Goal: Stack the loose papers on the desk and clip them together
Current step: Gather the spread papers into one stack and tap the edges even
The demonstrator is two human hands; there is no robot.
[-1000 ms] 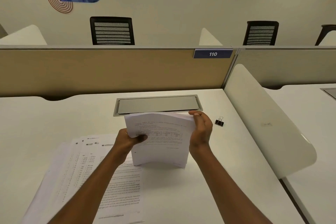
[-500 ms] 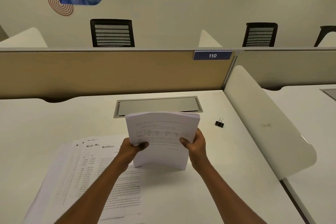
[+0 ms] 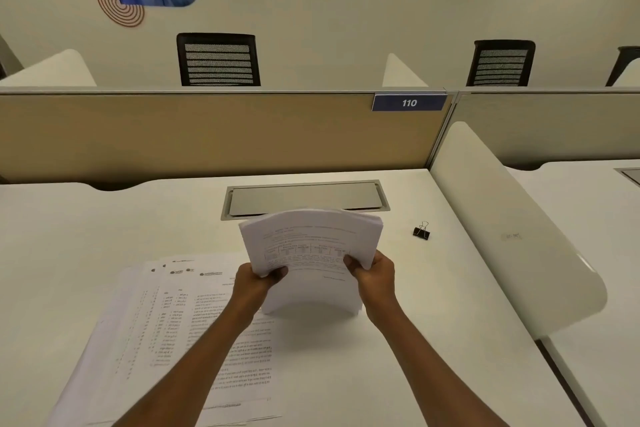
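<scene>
- Paper stack [image 3: 311, 253] is standing upright on its lower edge on the white bench [image 3: 69, 236], near the middle of the view, with its sheets bowing in a curve and its printed face turning toward the camera.
- Left hand [image 3: 254, 284] is gripping the stack's left edge, thumb curling over the front page; the fingers behind are hidden.
- Right hand [image 3: 375, 276] is gripping the right edge the same way, thumb pressing on the front.
- Loose printed sheets [image 3: 166, 322] are lying fanned out flat at 8 o'clock from the stack, passing under the left forearm.
- Black binder clip [image 3: 421, 230] is sitting on the bench at 2 o'clock from the stack, apart from it and from both hands.
- Grey cable hatch [image 3: 304, 198] is lying flush in the bench at 12 o'clock, just behind the stack's top.
- Tan partition [image 3: 207, 135] is running across the far edge, carrying a blue "110" label [image 3: 409, 103].
</scene>
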